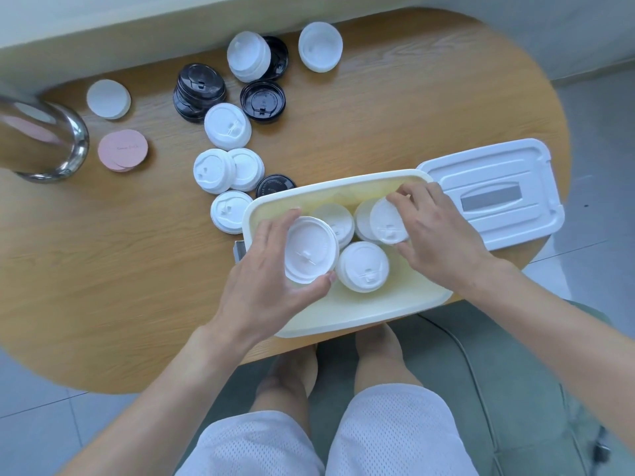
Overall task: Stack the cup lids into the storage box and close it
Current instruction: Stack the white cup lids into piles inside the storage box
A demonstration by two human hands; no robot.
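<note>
left hand (271,269) grips white lid (309,249) | right hand (443,231) pinches lid stack (386,221) | storage box (360,317) uncovered

The black lid (275,185) just beside the storage box (330,190) has raised letters around its rim, too small to read. The pink paper circle (123,149) has a short faint word, too blurry to read.
</note>
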